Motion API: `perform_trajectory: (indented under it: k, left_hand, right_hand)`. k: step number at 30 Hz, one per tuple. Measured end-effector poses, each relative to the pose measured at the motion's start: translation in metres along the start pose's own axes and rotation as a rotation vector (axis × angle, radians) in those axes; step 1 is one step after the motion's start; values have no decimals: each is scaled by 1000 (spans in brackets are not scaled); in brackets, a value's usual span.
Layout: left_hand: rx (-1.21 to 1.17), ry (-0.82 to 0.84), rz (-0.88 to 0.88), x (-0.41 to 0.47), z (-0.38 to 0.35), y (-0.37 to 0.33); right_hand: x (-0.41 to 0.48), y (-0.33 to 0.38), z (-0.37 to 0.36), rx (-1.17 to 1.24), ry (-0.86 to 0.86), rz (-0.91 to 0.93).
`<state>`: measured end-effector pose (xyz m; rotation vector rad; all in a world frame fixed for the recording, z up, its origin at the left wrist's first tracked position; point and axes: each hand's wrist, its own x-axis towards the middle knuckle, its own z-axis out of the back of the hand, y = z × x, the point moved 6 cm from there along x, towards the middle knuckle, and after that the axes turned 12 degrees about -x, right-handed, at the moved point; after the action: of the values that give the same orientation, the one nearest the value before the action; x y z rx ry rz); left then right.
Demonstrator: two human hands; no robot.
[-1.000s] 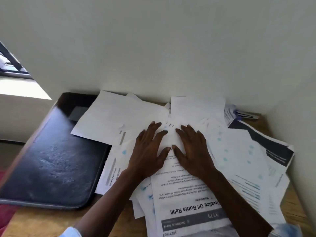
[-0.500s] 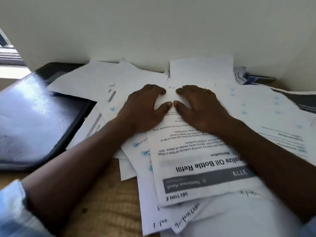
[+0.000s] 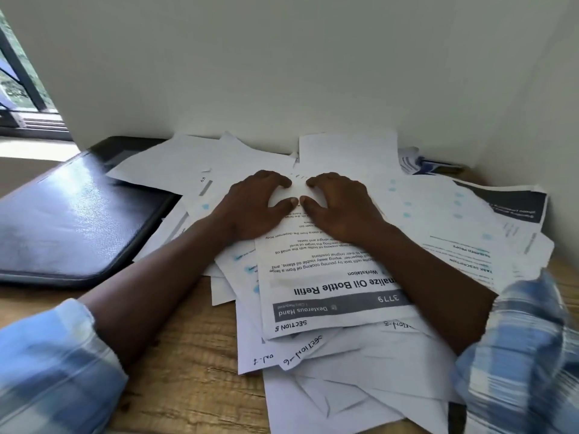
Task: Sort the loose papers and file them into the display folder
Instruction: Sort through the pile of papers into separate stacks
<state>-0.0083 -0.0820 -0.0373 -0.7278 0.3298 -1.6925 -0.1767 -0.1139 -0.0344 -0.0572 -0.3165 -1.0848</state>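
Both hands rest side by side on the far end of a printed sheet (image 3: 329,277) that tops a heap of loose papers (image 3: 360,380) on a wooden table (image 3: 188,371). The left hand (image 3: 253,208) and right hand (image 3: 341,208) lie palm-down with their fingers bent, knuckles raised and fingertips pointing down into the paper. The 2 thumbs stretch toward each other, and their tips come close to meeting in the middle of the sheet. Whether the fingers hook the sheet's far edge or only press on it cannot be told. The sheet lies upside down to the wearer, with a heading that ends in "Oil Bottle Refill", a grey band reading "Dexterous Hand" and "3779", and "SECTION 5" at its near edge. Under it, a handwritten corner (image 3: 300,349) marked "Section-6" sticks out toward the wearer. More white sheets fan out behind the hands to the wall (image 3: 282,73), and a page with a dark header band (image 3: 507,202) lies at the right side of the heap. The black display folder (image 3: 72,220) lies closed and flat on the table's left side, and the corner of 1 white sheet overlaps its far right edge. Blue plaid sleeves (image 3: 526,339) cover both forearms near the bottom corners, blurred. A window (image 3: 18,89) shows at the far left.
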Motion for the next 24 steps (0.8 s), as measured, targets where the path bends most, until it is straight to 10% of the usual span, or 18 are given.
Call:
perform_trajectory:
  k: [24]
  left_hand:
    - [57, 64, -83, -37, 15, -13]
  right_hand:
    - [-2, 15, -5, -61, -131, 46]
